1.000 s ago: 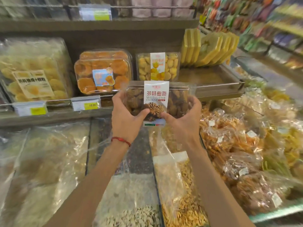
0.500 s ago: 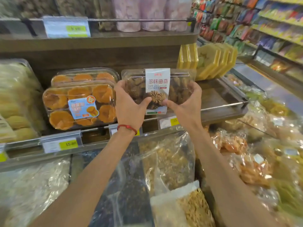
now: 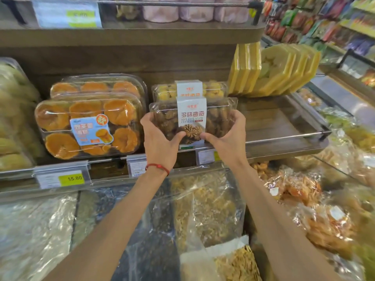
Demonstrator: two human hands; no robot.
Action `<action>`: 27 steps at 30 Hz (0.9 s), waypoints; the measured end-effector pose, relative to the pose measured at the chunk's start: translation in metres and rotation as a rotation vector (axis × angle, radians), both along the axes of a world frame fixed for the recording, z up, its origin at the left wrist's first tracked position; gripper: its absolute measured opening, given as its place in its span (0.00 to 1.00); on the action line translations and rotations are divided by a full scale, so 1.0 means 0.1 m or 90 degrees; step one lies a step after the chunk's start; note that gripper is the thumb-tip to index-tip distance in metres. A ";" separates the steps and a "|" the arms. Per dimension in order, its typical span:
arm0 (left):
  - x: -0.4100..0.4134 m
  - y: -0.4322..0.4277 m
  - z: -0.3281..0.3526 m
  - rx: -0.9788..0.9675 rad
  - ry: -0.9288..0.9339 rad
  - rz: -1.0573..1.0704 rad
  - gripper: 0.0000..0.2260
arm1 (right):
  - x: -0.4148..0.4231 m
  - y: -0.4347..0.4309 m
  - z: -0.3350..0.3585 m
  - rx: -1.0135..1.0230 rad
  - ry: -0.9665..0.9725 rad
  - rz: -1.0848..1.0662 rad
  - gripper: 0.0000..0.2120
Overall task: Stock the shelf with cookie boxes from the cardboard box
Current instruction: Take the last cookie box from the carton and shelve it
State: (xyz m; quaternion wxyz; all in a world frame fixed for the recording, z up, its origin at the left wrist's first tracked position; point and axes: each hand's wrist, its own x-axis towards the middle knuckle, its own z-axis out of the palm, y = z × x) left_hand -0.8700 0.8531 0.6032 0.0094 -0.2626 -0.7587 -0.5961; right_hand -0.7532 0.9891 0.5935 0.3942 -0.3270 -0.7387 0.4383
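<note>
Wooden shelf (image 3: 280, 122) was bare to the right. Clear cookie box (image 3: 192, 120) of dark cookies sat at its front edge, directly before a yellow-cookie box (image 3: 189, 90). Left hand (image 3: 160, 145) and right hand (image 3: 227, 141) gripped its ends, fingers curled partway around the sides, thumbs pressed on the front face.

A cookie box (image 3: 192, 118) sat at the near edge of the shelf (image 3: 284, 126), held between the left hand (image 3: 160, 142) and right hand (image 3: 227, 138). Just behind it stood a second cookie box (image 3: 189, 90). To the left lay stacked pastry trays (image 3: 89, 122); to the far right leaned upright packs (image 3: 272, 69). Bagged snacks (image 3: 205, 205) lay below, nearer.
</note>
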 end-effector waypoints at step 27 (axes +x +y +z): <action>-0.34 -0.02 0.05 -0.056 -0.128 -0.168 0.44 | 0.06 0.50 0.16 -0.072 -0.083 0.208 0.43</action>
